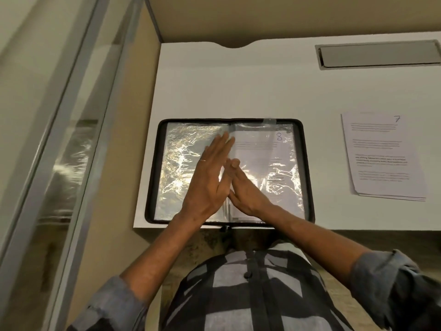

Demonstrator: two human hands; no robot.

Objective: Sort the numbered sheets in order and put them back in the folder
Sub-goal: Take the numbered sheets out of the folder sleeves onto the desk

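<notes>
One black zip folder (152, 168) lies open on a white desk (238, 87), at its near edge in front of a person in a checked shirt. Two shiny clear sleeve pages show. The left page (176, 163) shows only glare; the right one holds one sheet marked 8 (260, 149).

Two hands meet over the folder's spine. The left hand (207, 177), with one ring (203, 160), has straight fingers held together. The right hand (245, 192) touches it near the thumb, fingers mostly straight with the tips slightly bent. Whether a sleeve sits between them cannot be told.

One loose stack of sheets (381, 158), with 7 on top, lies well apart on the right. One grey flap (379, 54) is set into the desk's far right.
</notes>
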